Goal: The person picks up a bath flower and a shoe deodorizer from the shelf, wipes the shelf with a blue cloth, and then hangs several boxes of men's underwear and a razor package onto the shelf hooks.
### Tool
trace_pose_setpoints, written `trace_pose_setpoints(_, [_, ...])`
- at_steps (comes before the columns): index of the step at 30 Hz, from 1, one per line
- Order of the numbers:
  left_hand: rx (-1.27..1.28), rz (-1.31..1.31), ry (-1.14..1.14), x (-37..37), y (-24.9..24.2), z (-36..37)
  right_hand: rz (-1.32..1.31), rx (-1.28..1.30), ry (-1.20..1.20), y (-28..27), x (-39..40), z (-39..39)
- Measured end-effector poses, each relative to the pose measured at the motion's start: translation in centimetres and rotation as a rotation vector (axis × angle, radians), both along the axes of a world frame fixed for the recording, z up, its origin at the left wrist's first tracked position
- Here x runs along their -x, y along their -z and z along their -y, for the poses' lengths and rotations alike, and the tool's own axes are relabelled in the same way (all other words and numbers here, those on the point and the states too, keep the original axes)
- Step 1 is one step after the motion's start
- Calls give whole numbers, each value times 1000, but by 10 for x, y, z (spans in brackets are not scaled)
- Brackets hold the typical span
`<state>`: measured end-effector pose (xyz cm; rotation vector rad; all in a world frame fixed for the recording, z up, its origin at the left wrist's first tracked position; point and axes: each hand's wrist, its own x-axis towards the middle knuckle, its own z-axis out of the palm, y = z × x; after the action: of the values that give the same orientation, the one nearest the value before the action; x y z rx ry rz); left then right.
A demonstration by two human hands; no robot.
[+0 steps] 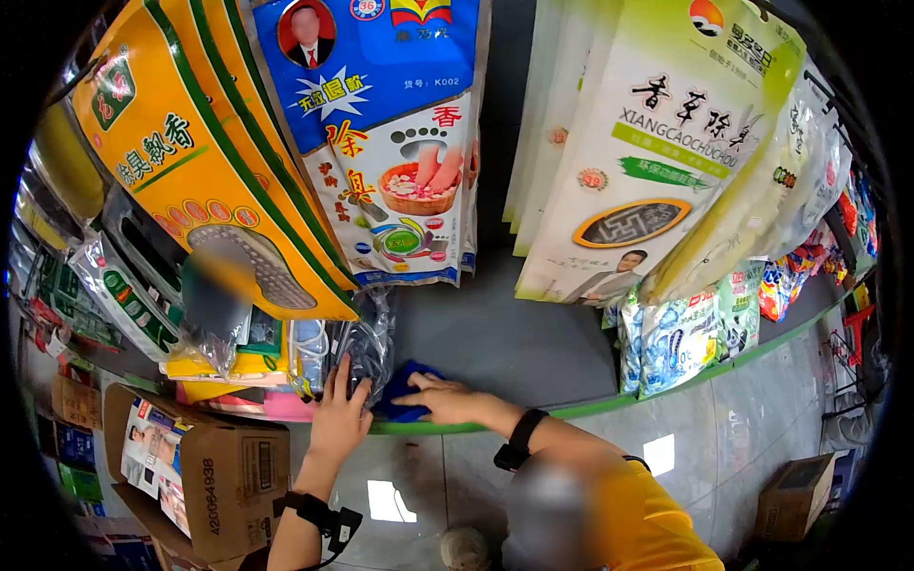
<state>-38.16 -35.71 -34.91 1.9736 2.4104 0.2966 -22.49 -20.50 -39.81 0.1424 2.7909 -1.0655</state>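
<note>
My left hand [341, 409] rests with its fingers apart against the dark, plastic-wrapped packs [369, 335] at the front of the grey shelf [495, 347]. Just right of it, my right hand [438, 398] presses on a bundled blue cloth [407, 379] near the shelf's green front edge; its fingers are partly bent over the cloth. The dark packs stand between the blue cloth and a pack with white cords [309, 347]. Above the hands hangs a blue and white insole package [381, 152].
Orange packages [190, 162] hang at the left, green and white ones [657, 162] at the right. Blue-white bags [678, 343] stand on the shelf's right part. An open cardboard box [224, 485] is on the lower left, another box [795, 497] on the lower right.
</note>
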Motion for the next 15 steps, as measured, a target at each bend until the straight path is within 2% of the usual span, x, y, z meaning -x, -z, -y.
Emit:
trace_pose_setpoints(4, [-84, 52, -46, 6, 2, 0, 24, -136, 164, -10, -33, -12])
trace_pose_setpoints(8, [-99, 47, -69, 2, 1, -2, -41, -403, 357, -7, -117, -41])
trace_pose_setpoints(10, [-123, 49, -61, 3, 3, -1, 11, -406, 521, -13, -161, -56])
trace_pose_setpoints(12, [-135, 78, -55, 6, 3, 0, 43, -543, 660, -8, -197, -68])
trace_pose_setpoints(15, [-148, 134, -54, 13, 1, 2, 258, -642, 893, -9, -222, -77])
